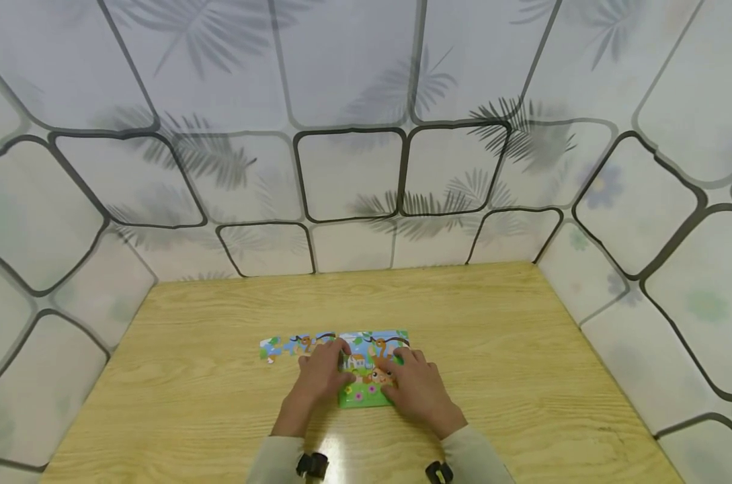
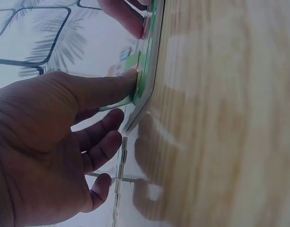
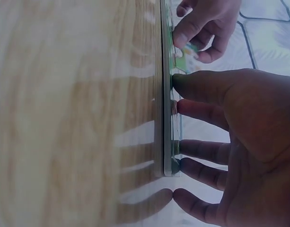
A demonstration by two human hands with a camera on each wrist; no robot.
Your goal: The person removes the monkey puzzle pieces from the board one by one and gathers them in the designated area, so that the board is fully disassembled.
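Observation:
A colourful jigsaw puzzle board [image 1: 366, 398] with a cartoon animal, a house and flowers lies flat on the table. At its left edge my left hand [image 1: 322, 371] pinches a green puzzle piece [image 3: 186, 59] between thumb and finger, tilted up off the board, as the right wrist view shows. My right hand [image 1: 419, 388] rests spread fingertips on the right side of the board; its thumb [image 3: 197, 85] touches the surface near the lower edge. Both hands hide parts of the picture.
Left of the board lies a strip of joined puzzle pieces [image 1: 299, 344], partly behind the left hand. A small loose piece [image 1: 271, 359] sits just below it. The wooden table [image 1: 493, 323] meets a patterned wall covering [image 1: 353, 175] at the back and sides.

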